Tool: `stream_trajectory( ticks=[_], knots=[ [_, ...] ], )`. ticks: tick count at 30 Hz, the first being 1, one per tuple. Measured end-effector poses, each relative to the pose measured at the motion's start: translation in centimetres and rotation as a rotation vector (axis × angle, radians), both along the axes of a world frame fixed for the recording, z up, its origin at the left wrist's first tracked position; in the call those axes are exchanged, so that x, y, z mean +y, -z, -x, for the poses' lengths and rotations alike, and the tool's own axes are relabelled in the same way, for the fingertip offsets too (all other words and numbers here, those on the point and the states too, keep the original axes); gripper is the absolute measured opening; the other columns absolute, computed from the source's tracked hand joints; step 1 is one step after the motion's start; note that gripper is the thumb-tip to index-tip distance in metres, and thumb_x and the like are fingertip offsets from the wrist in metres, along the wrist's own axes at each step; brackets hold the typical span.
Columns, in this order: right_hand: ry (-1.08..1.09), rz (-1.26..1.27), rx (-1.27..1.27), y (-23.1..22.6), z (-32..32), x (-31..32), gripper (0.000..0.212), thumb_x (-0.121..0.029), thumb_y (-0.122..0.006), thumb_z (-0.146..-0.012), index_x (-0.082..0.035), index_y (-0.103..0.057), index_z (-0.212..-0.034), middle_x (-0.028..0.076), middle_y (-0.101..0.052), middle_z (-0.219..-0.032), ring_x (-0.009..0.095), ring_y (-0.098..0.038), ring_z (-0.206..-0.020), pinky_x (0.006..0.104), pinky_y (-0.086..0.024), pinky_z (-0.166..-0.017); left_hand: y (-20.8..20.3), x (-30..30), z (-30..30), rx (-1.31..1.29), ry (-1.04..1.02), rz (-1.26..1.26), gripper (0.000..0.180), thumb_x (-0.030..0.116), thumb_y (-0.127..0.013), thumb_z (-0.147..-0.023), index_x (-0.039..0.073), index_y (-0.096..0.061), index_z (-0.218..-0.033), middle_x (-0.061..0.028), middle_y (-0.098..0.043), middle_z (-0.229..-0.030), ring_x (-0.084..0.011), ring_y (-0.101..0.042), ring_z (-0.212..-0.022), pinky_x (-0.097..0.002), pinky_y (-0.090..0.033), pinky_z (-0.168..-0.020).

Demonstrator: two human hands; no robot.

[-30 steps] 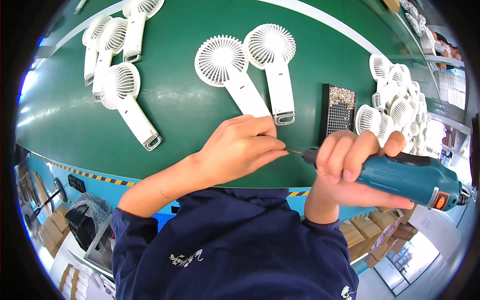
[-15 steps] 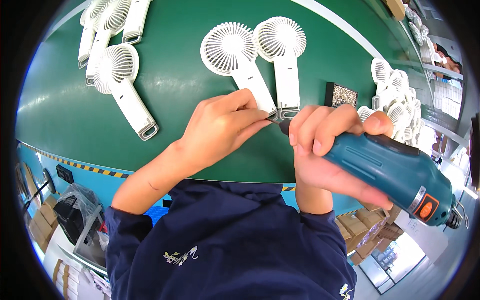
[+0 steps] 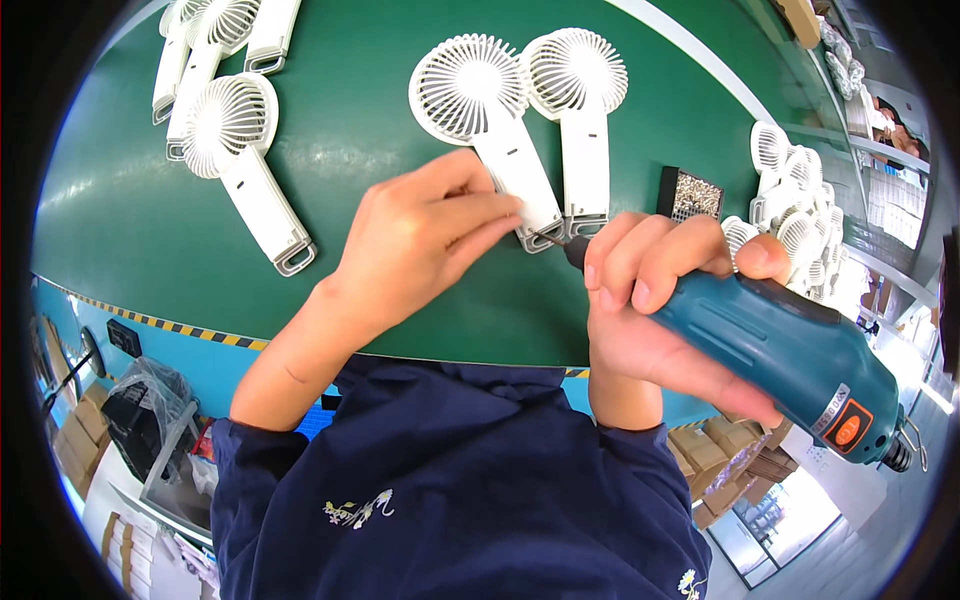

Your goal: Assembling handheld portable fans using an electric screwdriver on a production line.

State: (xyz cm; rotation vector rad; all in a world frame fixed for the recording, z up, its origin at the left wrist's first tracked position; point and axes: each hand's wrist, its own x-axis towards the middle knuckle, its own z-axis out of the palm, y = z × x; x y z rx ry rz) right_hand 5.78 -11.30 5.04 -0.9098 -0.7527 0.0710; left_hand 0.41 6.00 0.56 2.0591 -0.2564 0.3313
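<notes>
Our left hand (image 3: pixel 420 225), grip unclear, leaves the bit (image 3: pixel 548 238) for one white fan (image 3: pixel 508 150) on the counter (image 3: pixel 360 120); our right hand (image 3: pixel 665 285) holds the teal screwdriver (image 3: pixel 780 345), so the bit apparently works the handle's end (image 3: pixel 543 217) unguided.

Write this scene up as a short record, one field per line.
left hand: at the lower end of the centre-left white fan; contact unclear
right hand: grips a teal power screwdriver, pointing toward that fan's lower end
centre-right white fan: beside it
left fans: four
right fans: heaped
black tray: holds small shiny pieces
bench: green
</notes>
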Motion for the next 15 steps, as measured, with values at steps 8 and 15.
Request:
stream_trajectory(
  ticks=[8, 15],
  knots=[
    [-0.017, 0.018, -0.026, 0.4, 0.2, 0.3, 0.093, -0.087, -0.042, -0.07, -0.012, -0.038, -0.126, 0.01, -0.049, -0.07, 0.021, -0.043, -0.049, 0.0362, -0.04, -0.047, 0.9, -0.7, -0.1, -0.026, -0.065, 0.033, 0.019, -0.003, -0.073, -0.071, 0.002, -0.071, -0.09, -0.0031, -0.055, -0.073, -0.0135, -0.052, -0.058, -0.0267, -0.04, -0.049],
    [-0.021, 0.137, -0.153, 0.1, 0.8, 0.8, 0.089, -0.085, -0.047, -0.069, -0.012, -0.038, -0.12, 0.01, -0.049, -0.067, 0.02, -0.044, -0.046, 0.0343, -0.04, -0.044, 1.2, -0.8, -0.7, -0.082, -0.067, -0.02, 0.015, 0.002, -0.074, -0.071, 0.004, -0.069, -0.085, -0.002, -0.056, -0.073, -0.017, -0.053, -0.057, -0.0289, -0.042, -0.05]
  ],
)
